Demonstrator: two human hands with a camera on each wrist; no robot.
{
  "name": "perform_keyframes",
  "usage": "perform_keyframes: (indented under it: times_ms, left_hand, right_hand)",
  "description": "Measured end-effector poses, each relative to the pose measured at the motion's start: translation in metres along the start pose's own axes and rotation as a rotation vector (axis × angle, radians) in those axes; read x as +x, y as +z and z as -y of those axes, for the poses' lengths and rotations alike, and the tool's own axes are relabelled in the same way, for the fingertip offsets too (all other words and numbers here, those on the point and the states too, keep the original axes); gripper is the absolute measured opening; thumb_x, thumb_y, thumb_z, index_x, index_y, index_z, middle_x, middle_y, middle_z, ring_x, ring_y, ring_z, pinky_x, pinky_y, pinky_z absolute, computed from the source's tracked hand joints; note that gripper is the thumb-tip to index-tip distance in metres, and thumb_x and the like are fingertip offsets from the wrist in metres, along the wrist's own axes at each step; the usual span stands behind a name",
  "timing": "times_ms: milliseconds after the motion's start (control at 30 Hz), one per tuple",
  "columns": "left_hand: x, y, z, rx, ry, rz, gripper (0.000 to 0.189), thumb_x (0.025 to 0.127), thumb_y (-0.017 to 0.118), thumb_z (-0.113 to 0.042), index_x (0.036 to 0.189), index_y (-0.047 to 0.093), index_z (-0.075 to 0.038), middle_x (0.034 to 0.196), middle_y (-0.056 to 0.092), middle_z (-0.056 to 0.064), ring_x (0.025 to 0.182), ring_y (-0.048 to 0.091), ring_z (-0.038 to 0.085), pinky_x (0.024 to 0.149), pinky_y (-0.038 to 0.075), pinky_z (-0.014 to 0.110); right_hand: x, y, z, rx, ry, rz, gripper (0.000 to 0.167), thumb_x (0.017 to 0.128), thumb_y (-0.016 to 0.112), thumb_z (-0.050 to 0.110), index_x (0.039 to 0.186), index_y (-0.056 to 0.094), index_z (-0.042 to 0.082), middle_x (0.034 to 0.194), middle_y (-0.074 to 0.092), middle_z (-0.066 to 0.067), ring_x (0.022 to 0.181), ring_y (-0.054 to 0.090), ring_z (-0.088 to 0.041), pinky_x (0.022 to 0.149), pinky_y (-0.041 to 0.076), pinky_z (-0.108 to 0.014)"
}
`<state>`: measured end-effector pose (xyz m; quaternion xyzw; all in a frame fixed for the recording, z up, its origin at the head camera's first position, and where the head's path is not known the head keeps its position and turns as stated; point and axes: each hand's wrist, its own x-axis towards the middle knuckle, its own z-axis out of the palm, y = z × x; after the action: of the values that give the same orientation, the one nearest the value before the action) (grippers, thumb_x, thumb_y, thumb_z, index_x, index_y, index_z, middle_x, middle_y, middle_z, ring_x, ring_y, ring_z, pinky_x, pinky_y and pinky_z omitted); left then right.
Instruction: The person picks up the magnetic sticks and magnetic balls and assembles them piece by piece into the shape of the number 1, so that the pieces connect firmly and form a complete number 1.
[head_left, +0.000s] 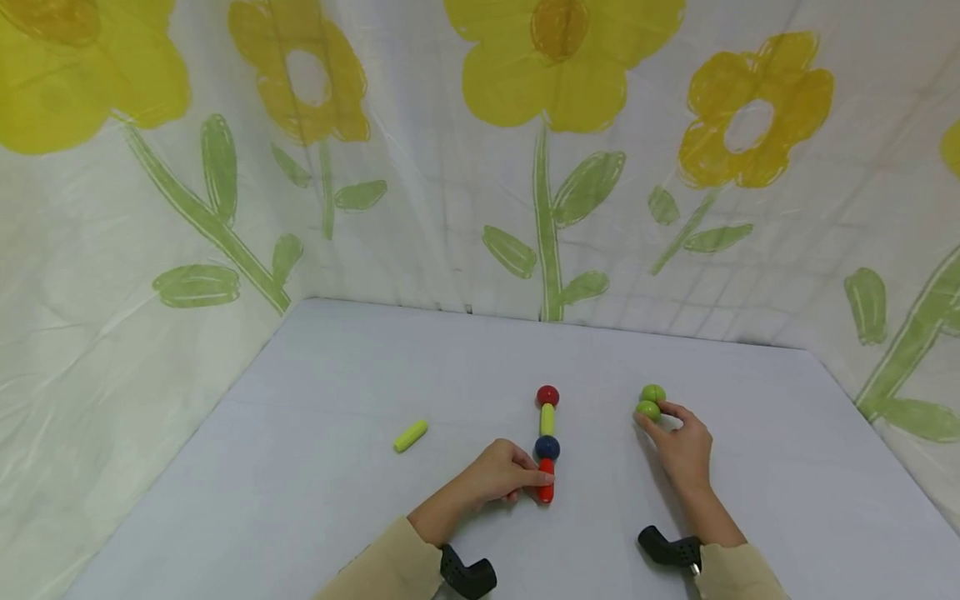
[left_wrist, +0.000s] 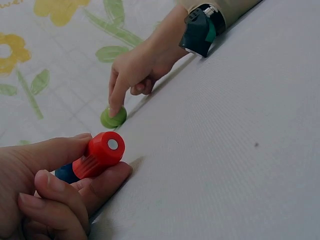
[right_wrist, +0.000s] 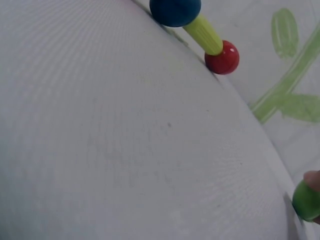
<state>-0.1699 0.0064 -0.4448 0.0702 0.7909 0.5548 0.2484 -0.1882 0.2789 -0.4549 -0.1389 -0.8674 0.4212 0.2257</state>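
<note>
My left hand [head_left: 504, 473] pinches a red rod [head_left: 546, 492] between thumb and fingers; a pale magnet disc shows on its end in the left wrist view. The rod lines up with a dark blue ball [head_left: 547, 447], a yellow-green rod [head_left: 547, 420] and a dark red ball [head_left: 548, 396], forming a straight chain on the table. Off to the right, my right hand [head_left: 686, 446] pinches the nearer green ball [head_left: 647, 410] with thumb and fingertip. A second green ball [head_left: 653, 392] sits right behind it. In the right wrist view only a fingertip [right_wrist: 313, 180] on green shows.
A loose yellow-green rod [head_left: 411, 436] lies on the white table [head_left: 330, 375], left of the chain. Behind the table hangs a white curtain [head_left: 420, 208] printed with yellow flowers. Each wrist wears a black camera mount [head_left: 468, 575].
</note>
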Motion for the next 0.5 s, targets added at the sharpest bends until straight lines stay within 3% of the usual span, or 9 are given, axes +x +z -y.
perform_keyframes:
  times_ms: [100,167,500]
  left_hand:
    - [0.0003,-0.0001,0.0000,-0.001,0.003,0.001,0.016,0.083,0.078,-0.017,0.079,0.070,-0.004,0.057,0.054,-0.001,0.041,0.040,0.008,0.041,0.029,0.017]
    - [0.0008,-0.0001,0.0002,-0.003,0.004,0.001,0.016,0.083,0.078,-0.017,0.079,0.070,-0.004,0.057,0.053,-0.001,0.041,0.040,0.008,0.041,0.029,0.017]
    - [0.0013,0.0010,0.0012,0.003,0.003,-0.002,0.016,0.083,0.078,-0.017,0.079,0.070,-0.004,0.057,0.053,-0.001,0.041,0.039,0.008,0.042,0.029,0.018]
  right_hand:
    - [0.0007,0.0011,-0.0017,-0.004,-0.023,-0.010,0.038,0.079,0.079,0.009,0.109,0.066,-0.010,0.095,0.066,-0.028,0.050,0.036,-0.009,0.047,0.032,-0.024]
    - [0.0013,0.0015,-0.0030,-0.008,-0.032,-0.011,0.037,0.079,0.079,0.008,0.109,0.066,-0.010,0.105,0.064,-0.030,0.052,0.039,-0.009,0.049,0.033,-0.022]
    - [0.0012,0.0027,-0.0073,-0.018,-0.043,-0.018,0.035,0.079,0.079,0.008,0.106,0.065,-0.009,0.104,0.063,-0.029,0.062,0.047,-0.011,0.056,0.035,-0.020]
